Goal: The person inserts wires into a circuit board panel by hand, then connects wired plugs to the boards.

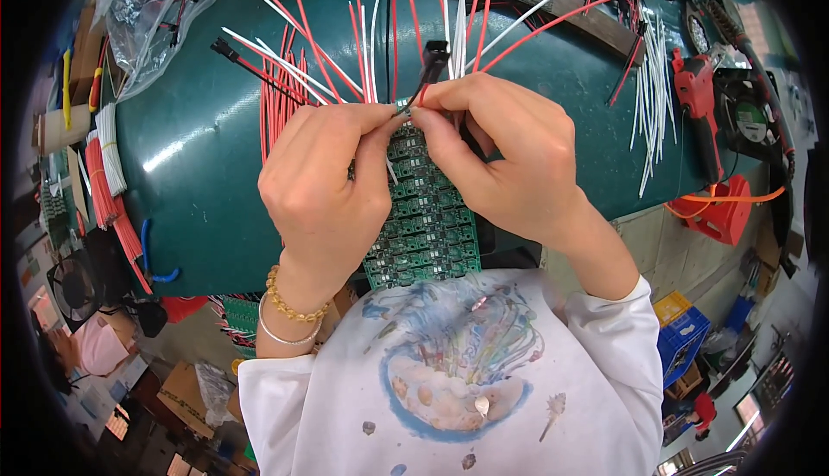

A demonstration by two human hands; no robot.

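Observation:
My left hand (326, 184) and my right hand (518, 149) meet at the far end of a panel of green circuit boards (423, 238). Both are closed in a pinch, thumb and forefinger together. Between the fingertips runs a short red-and-black wire lead with a black plug (435, 54) standing up above them. Its lower ends are hidden by my fingers, close to the board's top edge. Red and white wires (367, 48) fan out on the table beyond the panel. Another lead's black plug (226, 49) lies to the left of them.
A dark metal bar (561, 14) lies across the far right of the green table (203, 217). White wires (654, 96) and a red hand tool (698, 100) are at right. Wire bundles (104, 178), blue-handled pliers (155, 260) and a clear plastic bag (164, 18) sit left.

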